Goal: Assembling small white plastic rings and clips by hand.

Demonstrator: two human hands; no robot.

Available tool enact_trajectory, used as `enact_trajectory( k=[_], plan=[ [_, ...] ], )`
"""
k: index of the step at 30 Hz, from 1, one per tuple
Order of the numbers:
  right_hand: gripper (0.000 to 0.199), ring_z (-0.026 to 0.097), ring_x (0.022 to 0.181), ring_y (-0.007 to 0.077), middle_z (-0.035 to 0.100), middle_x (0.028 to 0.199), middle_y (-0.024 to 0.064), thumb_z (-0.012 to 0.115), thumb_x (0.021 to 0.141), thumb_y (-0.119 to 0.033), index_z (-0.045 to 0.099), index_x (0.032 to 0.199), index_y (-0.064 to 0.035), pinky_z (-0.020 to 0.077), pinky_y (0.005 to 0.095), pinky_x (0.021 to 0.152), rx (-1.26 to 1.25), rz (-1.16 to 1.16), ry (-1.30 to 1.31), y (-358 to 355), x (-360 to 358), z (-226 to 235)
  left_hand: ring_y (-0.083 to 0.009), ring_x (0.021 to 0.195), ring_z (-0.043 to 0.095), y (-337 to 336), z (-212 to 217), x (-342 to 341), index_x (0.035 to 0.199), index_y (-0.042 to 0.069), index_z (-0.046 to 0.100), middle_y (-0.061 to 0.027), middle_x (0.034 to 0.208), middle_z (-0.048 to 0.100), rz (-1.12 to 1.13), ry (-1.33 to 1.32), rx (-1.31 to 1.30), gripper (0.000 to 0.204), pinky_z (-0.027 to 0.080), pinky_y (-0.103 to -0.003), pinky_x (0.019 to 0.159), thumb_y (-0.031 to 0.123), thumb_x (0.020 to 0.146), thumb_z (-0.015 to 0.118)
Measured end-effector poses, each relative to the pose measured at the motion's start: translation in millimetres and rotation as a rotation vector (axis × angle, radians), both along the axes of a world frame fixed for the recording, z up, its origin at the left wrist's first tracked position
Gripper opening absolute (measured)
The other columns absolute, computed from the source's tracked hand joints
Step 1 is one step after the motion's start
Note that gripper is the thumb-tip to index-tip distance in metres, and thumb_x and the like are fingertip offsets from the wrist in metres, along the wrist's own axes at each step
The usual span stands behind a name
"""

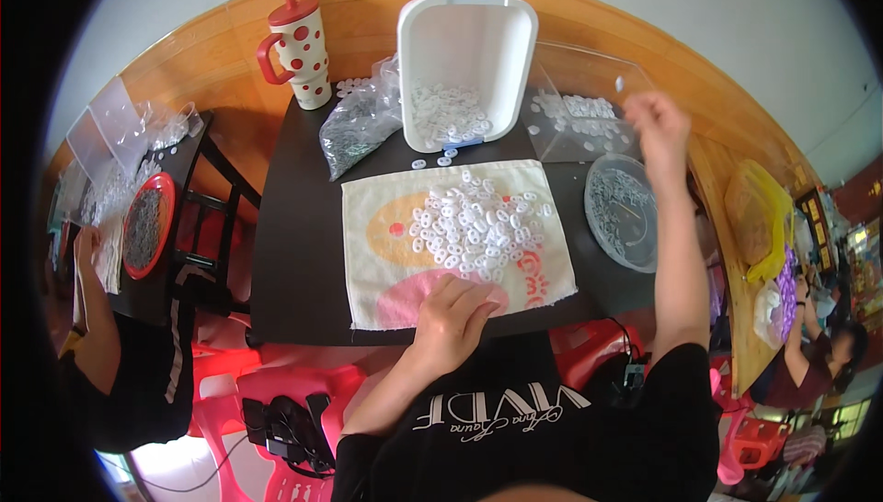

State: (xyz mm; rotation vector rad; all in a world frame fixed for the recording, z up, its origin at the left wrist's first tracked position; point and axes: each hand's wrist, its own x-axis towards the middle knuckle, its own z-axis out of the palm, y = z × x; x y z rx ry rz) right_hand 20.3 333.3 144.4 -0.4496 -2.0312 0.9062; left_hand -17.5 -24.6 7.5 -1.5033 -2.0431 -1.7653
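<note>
A heap of small white oval plastic pieces, each with two holes (474, 222), lies on the printed cream cloth (368, 304). At the near edge of that cloth is my left hand (449, 313), its fingers curled and pressed together beside the heap; whatever they hold is hidden. My right hand (660, 125) is raised at the right, over the clear open box (575, 145), with its fingers bent together. Just off its fingertips, a single white piece (619, 85) appears in the air. Inside the clear box are more white pieces, some in rows.
Behind the cloth a white bin (412, 70) lies tipped, with white pieces inside. Left of it are a bag of grey pieces (359, 130) and a dotted tumbler (308, 61). A round clear tub of small pieces (593, 217) stands right. Other people work at both sides.
</note>
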Motion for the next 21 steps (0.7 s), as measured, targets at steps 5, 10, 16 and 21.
enact_trajectory(
  k=[5, 10, 16, 21],
  plan=[
    [0.016, 0.063, 0.086, 0.0251, 0.063, 0.095, 0.0103, 0.069, 0.08, -0.001, 0.069, 0.096, -0.0018, 0.0513, 0.035, 0.078, 0.254, 0.607, -0.315, -115, -2, -77, -0.0334, 0.083, 0.057, -6, -2, -10, 0.094, -0.002, 0.068, -0.0128, 0.093, 0.064, 0.096, 0.207, -0.12, 0.024, 0.049, -0.041, 0.073, -0.003, 0.071, 0.074],
    [0.028, 0.055, 0.109, 0.0318, 0.058, 0.125, 0.0128, 0.069, 0.078, -0.004, 0.07, 0.106, -0.0072, 0.0463, 0.042, 0.092, 0.744, 0.524, -0.52, -169, -5, -101, -0.0364, 0.096, 0.053, -6, -7, -13, 0.09, -0.002, 0.067, -0.0158, 0.105, 0.06, 0.259, 0.244, -0.245, 0.023, 0.048, -0.043, 0.082, -0.003, 0.068, 0.072],
    [0.018, 0.054, 0.11, 0.0334, 0.059, 0.124, 0.0135, 0.068, 0.078, -0.003, 0.073, 0.095, -0.0066, 0.045, 0.0425, 0.092, 0.676, 0.549, -0.576, -129, 19, -101, -0.0372, 0.099, 0.052, -8, -6, -13, 0.093, -0.003, 0.067, -0.0166, 0.106, 0.058, 0.256, 0.165, -0.25, 0.024, 0.047, -0.044, 0.084, -0.003, 0.069, 0.071],
    [0.022, 0.054, 0.107, 0.034, 0.058, 0.124, 0.0154, 0.07, 0.076, -0.001, 0.073, 0.097, -0.0056, 0.045, 0.0424, 0.092, 0.573, 0.522, -0.434, -138, 16, -100, -0.0374, 0.098, 0.052, -9, -7, -15, 0.095, -0.003, 0.067, -0.0163, 0.106, 0.058, 0.252, 0.171, -0.249, 0.027, 0.047, -0.044, 0.084, -0.004, 0.069, 0.071]
  ],
)
